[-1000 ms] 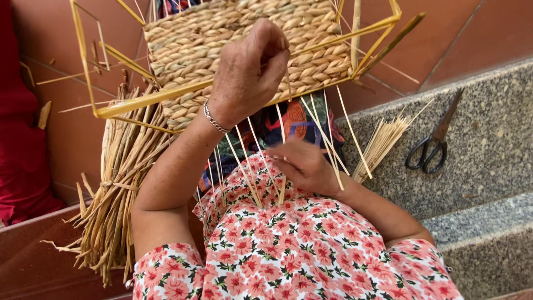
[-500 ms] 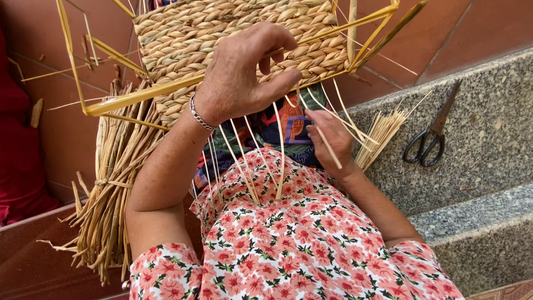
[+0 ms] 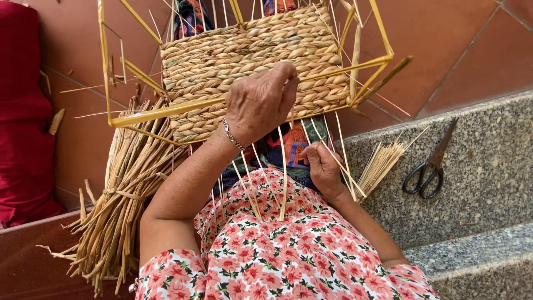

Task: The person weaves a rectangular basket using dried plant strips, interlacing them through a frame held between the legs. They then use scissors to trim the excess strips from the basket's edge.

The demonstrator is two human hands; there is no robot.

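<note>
Weaving sits before you: the woven straw panel (image 3: pixel 250 66) lies above your lap, long axis running left to right, its loose stakes (image 3: pixel 283 178) trailing down toward your floral dress (image 3: pixel 288 255). Your left hand (image 3: pixel 261 103) presses flat on the panel's lower edge, fingers curled over the braid. Your right hand (image 3: pixel 322 166), just below the panel, pinches thin stakes between thumb and fingers. Right of the panel, scissors (image 3: pixel 427 166) rest on the granite step (image 3: pixel 488 183); left of it lies a straw bundle (image 3: pixel 122 200).
</note>
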